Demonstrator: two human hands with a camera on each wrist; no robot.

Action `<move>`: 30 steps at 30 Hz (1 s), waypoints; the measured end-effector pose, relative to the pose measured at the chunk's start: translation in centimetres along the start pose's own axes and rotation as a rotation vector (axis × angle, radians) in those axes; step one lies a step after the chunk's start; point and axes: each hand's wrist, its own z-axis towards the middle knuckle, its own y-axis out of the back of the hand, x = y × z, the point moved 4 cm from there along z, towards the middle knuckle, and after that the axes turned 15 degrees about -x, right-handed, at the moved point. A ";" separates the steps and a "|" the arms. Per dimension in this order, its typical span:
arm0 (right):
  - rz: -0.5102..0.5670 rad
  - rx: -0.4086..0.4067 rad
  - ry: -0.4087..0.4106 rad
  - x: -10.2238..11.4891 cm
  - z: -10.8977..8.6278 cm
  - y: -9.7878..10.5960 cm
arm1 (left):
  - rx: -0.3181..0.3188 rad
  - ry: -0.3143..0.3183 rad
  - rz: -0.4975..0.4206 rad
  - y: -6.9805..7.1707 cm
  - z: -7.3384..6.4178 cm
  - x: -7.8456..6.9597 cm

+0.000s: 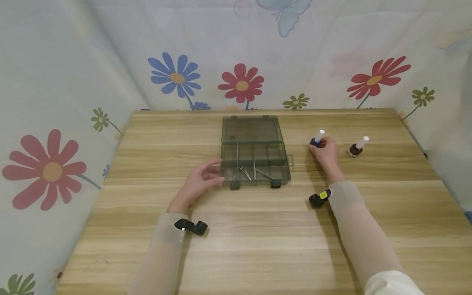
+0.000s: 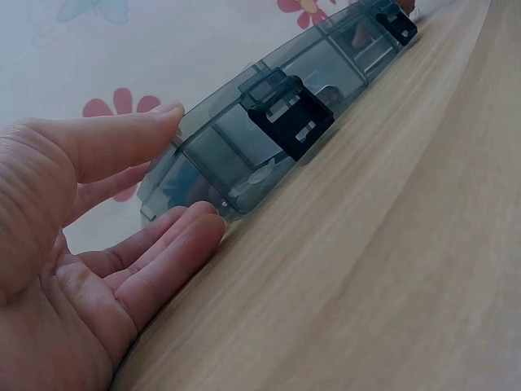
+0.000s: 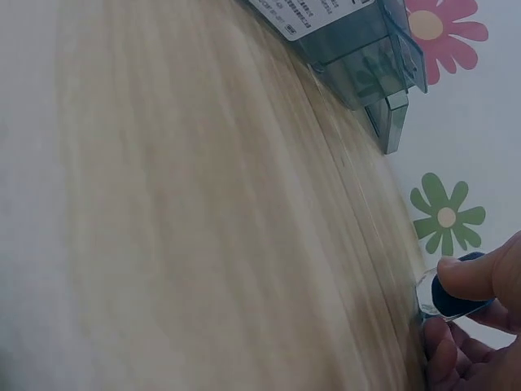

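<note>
While a small dark-blue glassy bottle with a white cylindrical cap [image 1: 315, 141] is pinched, cap upward and long axis nearly upright, between thumb and fingers of the right hand [image 1: 326, 153], an open, translucent grey plastic compartment box [image 1: 245, 152] lies left of those fingertips, apart from them. Nearer the box, the left hand [image 1: 200, 180] spreads thumb and fingers wide at its left end. Just right of the pinching fingers sits a dark-brown bottle with a white cap [image 1: 355, 150].
</note>
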 end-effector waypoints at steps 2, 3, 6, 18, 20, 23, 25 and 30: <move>-0.002 -0.010 0.013 0.1 0.0 0.1 | -0.002 0.001 -0.006 0.0 0.0 0.0; -0.003 -0.015 0.021 0.1 0.0 0.1 | -0.002 0.001 -0.006 0.0 0.0 0.0; -0.009 -0.032 0.051 0.3 -0.2 0.1 | -0.002 -0.002 -0.006 0.0 0.0 0.0; 0.029 -0.003 0.178 3.2 -1.4 0.0 | 0.000 -0.004 -0.003 0.0 0.0 0.1; 0.035 0.008 0.208 4.1 -1.8 -0.1 | -0.001 -0.003 -0.001 0.0 0.0 0.1; 0.043 0.031 0.251 5.4 -2.8 -0.5 | -0.002 0.001 -0.001 0.0 0.0 0.1; 0.056 0.055 0.273 6.3 -3.5 -0.8 | -0.003 0.002 0.000 0.0 0.0 0.1; 0.069 0.114 0.337 8.4 -5.2 -2.0 | -0.005 0.003 0.002 0.0 0.0 0.0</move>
